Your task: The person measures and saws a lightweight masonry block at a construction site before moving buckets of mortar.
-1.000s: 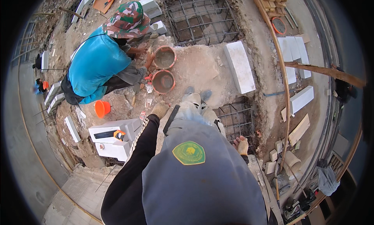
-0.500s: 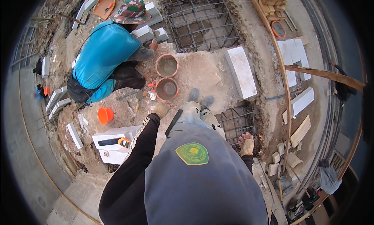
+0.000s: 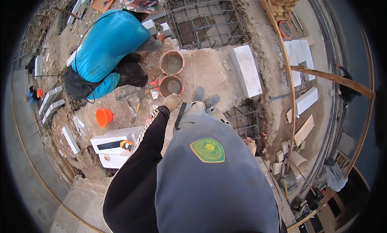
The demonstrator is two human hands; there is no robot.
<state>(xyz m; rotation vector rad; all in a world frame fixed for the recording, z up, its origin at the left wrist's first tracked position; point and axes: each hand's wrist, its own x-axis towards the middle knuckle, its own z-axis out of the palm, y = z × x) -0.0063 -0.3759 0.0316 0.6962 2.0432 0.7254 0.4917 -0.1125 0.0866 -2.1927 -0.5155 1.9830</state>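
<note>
Standing just beyond the gloved left hand [image 3: 172, 102], whose closure and contents one cannot tell, the nearer orange bucket [image 3: 182, 88] is possibly risking toppling, should that hand bump it; the right hand [image 3: 250, 146], half hidden, is likewise concealing its grip.

The left fingers [image 3: 176, 99] wear matt knitted cloth; just ahead of them stands a plastic bucket [image 3: 160, 88] with a dull, rough-looking inside. Thin metal bars [image 3: 246, 117] lie beyond the right fingers [image 3: 247, 141]; farther ahead, a smooth, chalky block [image 3: 246, 71] on rough earth [image 3: 203, 65].
</note>
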